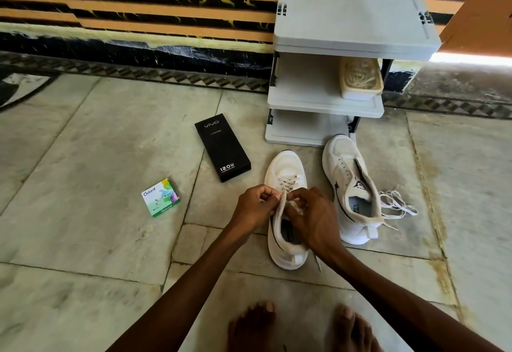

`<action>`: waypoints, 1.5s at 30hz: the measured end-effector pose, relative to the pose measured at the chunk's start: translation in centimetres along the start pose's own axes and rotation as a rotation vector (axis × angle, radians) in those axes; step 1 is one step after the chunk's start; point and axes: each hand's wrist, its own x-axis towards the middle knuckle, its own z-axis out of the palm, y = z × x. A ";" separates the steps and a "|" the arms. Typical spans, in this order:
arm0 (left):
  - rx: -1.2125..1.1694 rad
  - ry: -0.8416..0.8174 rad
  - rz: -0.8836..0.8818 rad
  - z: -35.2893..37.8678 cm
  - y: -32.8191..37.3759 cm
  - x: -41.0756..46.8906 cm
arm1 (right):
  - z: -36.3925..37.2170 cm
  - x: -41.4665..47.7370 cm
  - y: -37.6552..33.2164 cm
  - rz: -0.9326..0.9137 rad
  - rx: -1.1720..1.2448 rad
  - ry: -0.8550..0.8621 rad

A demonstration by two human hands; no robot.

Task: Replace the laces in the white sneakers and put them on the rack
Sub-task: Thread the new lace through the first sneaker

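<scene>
A person crouches over a stone floor [83,157], both hands working at the nearer white sneaker [285,164], which lies toe pointing toward the rack [352,13]. The left hand [256,209] has its fingers [267,192] curled narrow, pinching the lace [288,182] at the sneaker's left eyelets. The right hand [314,220] bends over the tongue, its fingers closed on the same lace at the upper eyelets. The lower eyelets are already threaded. The second sneaker [342,163] lies just to the right, unlaced, its toe touching the foot of the rack, with a loose white lace [396,204] bunched on the floor beside its heel. A pale lidded container [360,81] sits on the rack's middle shelf. A black box [221,146] and a small green-and-white box [160,197] lie on the floor to the left
</scene>
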 end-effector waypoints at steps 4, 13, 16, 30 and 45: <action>0.041 0.035 0.019 0.2 -0.1 -0.2 | -0.1 0.1 -0.6 -0.012 -0.068 -0.038; -0.131 0.021 -0.013 -0.2 0.1 -0.6 | -0.5 1.2 -0.5 0.218 0.262 -0.167; -0.123 0.046 0.053 -0.4 0.7 -0.6 | -0.4 1.1 -0.7 0.231 0.284 -0.157; 0.203 0.172 0.225 -0.1 0.0 -0.8 | -0.6 1.1 -1.0 0.254 0.260 -0.156; 0.519 0.017 0.271 -1.1 1.7 -1.5 | -0.5 1.0 -1.0 0.267 0.299 -0.131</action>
